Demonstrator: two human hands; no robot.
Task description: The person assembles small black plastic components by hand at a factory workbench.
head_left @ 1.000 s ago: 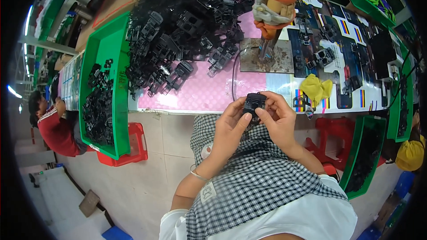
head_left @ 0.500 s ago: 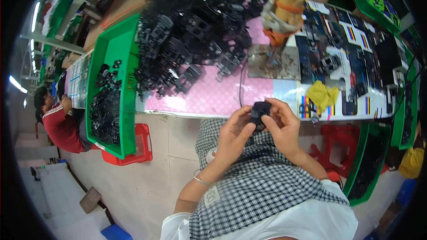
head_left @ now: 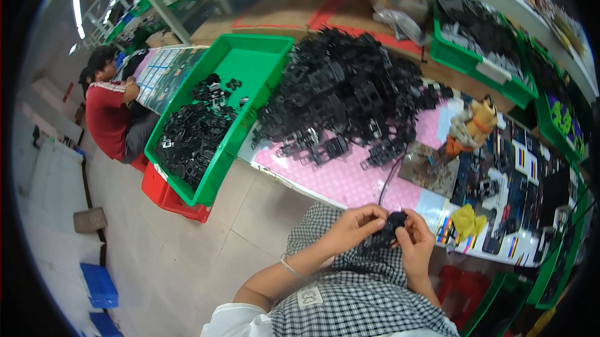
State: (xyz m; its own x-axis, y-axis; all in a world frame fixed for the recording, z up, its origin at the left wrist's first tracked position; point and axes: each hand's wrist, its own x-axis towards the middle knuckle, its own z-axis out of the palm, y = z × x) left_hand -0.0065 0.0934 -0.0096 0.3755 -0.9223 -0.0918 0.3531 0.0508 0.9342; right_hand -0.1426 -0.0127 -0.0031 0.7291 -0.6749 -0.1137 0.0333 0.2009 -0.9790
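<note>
Between both hands, just off the table's front edge and above my checkered apron, is a small black plastic part [head_left: 392,226]. My left hand [head_left: 357,227] pinches it from the left with thumb and fingertips. From the other side my right hand [head_left: 415,241] grips it, thumb laid across its front. Its finer shape is blurred and partly covered by the fingers. Beyond the hands, a big heap of similar black plastic parts [head_left: 350,87] lies on the pink table mat [head_left: 306,171].
Left of the heap, a green tray [head_left: 256,46] holding black parts rests on a red stool [head_left: 172,196]. A yellow-handled fixture on a metal plate [head_left: 428,171] and a yellow cloth [head_left: 467,221] occupy the right. A person in red [head_left: 106,112] sits far left.
The view has swung left, so the table and heap appear shifted to the right and tilted. Both hands still hold the black part, which has been turned somewhat.
</note>
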